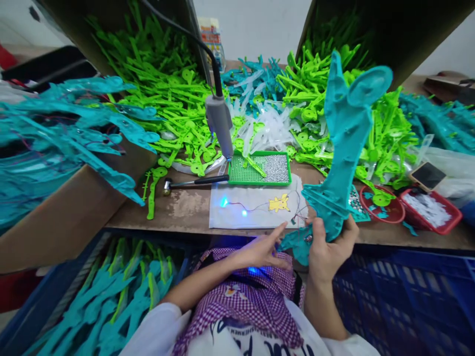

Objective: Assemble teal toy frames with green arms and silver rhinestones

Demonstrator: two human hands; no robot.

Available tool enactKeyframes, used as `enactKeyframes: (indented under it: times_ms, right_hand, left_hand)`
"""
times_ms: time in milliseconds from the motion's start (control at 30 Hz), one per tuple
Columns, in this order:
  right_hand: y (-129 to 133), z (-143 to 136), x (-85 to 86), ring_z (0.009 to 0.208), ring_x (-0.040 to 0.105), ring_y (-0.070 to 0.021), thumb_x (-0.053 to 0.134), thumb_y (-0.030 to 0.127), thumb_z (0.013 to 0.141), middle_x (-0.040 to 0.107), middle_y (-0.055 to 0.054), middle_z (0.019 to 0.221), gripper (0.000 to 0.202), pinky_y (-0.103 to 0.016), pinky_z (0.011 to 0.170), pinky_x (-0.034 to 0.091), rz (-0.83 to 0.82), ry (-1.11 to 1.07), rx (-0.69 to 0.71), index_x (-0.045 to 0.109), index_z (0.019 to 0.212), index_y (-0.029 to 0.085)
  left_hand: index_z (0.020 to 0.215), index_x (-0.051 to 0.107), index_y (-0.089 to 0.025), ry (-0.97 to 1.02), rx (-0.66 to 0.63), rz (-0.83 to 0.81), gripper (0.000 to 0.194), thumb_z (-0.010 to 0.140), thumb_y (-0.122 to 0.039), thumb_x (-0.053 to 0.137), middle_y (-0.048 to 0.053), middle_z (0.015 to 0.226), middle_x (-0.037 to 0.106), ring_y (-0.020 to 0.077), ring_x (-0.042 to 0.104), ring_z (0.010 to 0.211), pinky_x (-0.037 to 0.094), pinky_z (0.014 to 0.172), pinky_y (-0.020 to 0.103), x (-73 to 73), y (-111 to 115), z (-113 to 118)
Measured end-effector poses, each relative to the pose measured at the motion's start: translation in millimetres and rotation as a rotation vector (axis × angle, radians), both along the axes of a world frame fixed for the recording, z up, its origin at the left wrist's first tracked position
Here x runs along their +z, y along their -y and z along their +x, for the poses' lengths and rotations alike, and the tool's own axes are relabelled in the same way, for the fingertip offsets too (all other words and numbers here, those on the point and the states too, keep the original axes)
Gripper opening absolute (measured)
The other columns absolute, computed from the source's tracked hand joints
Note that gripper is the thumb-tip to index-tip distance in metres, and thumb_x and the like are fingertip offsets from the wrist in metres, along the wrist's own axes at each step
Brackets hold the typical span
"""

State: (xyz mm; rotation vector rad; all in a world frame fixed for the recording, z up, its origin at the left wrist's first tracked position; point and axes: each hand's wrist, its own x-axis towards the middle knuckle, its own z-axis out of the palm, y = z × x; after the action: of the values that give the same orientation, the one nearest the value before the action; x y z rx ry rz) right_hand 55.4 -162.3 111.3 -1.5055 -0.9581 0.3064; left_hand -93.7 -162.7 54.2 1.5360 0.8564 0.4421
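My right hand [331, 249] is closed around the lower part of a large teal plastic shell [347, 133], which stands upright with its rounded end at the top. Just left of its narrow lower end is my left hand [261, 249], its fingers spread and apparently holding nothing. Thin wires run from the shell across a white cloth [256, 220] with a yellow cartoon print [279, 202]. Two small lights on wires, one [224, 201] at the left and another [244, 213] beside it, glow blue on the cloth.
An electric screwdriver [219, 123] hangs over a green tray [241, 182] of small screws. A hammer [196, 182] lies left of it. Green plastic parts [178, 109] pile up behind. Teal shells fill a cardboard box [48, 227] at left. Red containers [438, 228] stand at right.
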Motion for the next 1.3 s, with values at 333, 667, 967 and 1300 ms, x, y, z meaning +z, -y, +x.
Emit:
enactKeyframes:
  times_ms: [333, 667, 967, 1300]
  right_hand:
    - [-46.9, 38.0, 14.6, 0.065, 0.065, -0.0181, 0.06, 0.048, 0.082, 0.065, -0.004, 0.081, 0.042, -0.033, 0.06, 0.053, -0.143, -0.173, 0.258, 0.056, 0.115, 0.022]
    - [-16.5, 63.2, -1.1, 0.047, 0.059, -0.0147, 0.069, 0.046, 0.076, 0.065, 0.001, 0.061, 0.035, -0.027, 0.047, 0.05, -0.339, -0.44, 0.544, 0.068, 0.102, 0.023]
    - [-50.0, 106.2, -20.8, 0.063, 0.067, -0.0178, 0.064, 0.045, 0.081, 0.073, -0.004, 0.082, 0.04, -0.029, 0.055, 0.056, -0.67, -0.141, 1.007, 0.066, 0.114, 0.022]
    - [-123.6, 0.5, -73.9, 0.107, 0.062, -0.0263, 0.054, 0.033, 0.089, 0.064, -0.012, 0.114, 0.028, -0.046, 0.094, 0.05, -0.312, 0.614, 1.029, 0.065, 0.111, 0.019]
  left_hand:
    - [0.1, 0.068, -0.015, 0.092, 0.421, -0.202, 0.046, 0.087, -0.056, 0.053, -0.011, 0.041, 0.026, 0.0069, 0.023, 0.037, 0.022, 0.042, 0.019, 13.8, -28.5, -101.0]
    - [0.109, 0.067, -0.02, -0.661, 0.27, 0.592, 0.028, 0.085, -0.035, 0.065, 0.007, 0.083, 0.068, 0.0196, 0.061, 0.076, 0.045, 0.073, 0.028, -40.5, -57.6, -67.9]
    - [0.076, 0.067, -0.014, -0.173, 0.172, -0.108, 0.029, 0.081, -0.042, 0.066, 0.0, 0.065, 0.063, 0.0109, 0.053, 0.059, 0.038, 0.056, 0.021, 13.6, 14.9, -129.1]
    - [0.073, 0.054, -0.014, 0.743, 1.073, -0.612, 0.026, 0.089, -0.034, 0.061, -0.013, 0.045, 0.036, -0.003, 0.022, 0.028, 0.042, 0.05, 0.013, 19.5, 10.1, -120.5]
